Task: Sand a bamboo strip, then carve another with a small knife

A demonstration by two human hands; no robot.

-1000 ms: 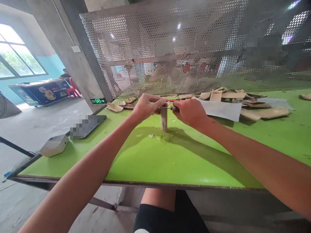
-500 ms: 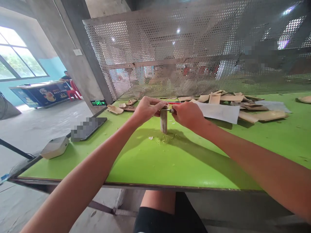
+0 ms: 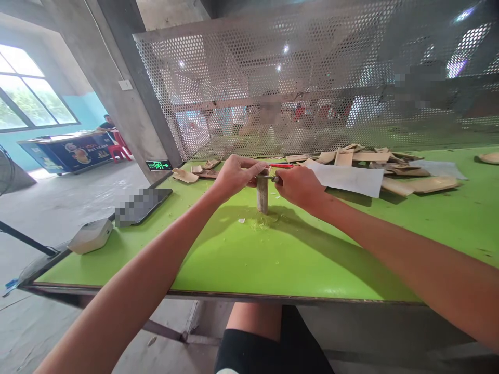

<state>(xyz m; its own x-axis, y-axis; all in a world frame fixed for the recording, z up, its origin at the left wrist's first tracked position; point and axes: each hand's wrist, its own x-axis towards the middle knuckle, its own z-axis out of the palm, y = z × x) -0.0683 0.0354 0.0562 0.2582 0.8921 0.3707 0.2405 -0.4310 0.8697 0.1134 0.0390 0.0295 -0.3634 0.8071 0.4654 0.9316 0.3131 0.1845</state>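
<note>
A short bamboo piece (image 3: 262, 197) stands upright on the green table (image 3: 296, 254). My left hand (image 3: 236, 174) is closed over its top from the left. My right hand (image 3: 299, 186) is closed on a knife (image 3: 270, 177) whose metal blade lies across the top of the bamboo piece. Pale shavings (image 3: 260, 222) lie around the foot of the bamboo.
Flat bamboo slats (image 3: 393, 171) and a white sheet (image 3: 351, 179) lie at the back right. More slat pieces (image 3: 195, 171) sit at the back left. A dark tablet (image 3: 142, 205) and a small white box (image 3: 90, 236) rest near the left edge. A perforated metal screen (image 3: 312, 78) rises behind the table.
The view shifted slightly; both hands stay on the top of the bamboo piece with the knife, with barely any visible movement.
</note>
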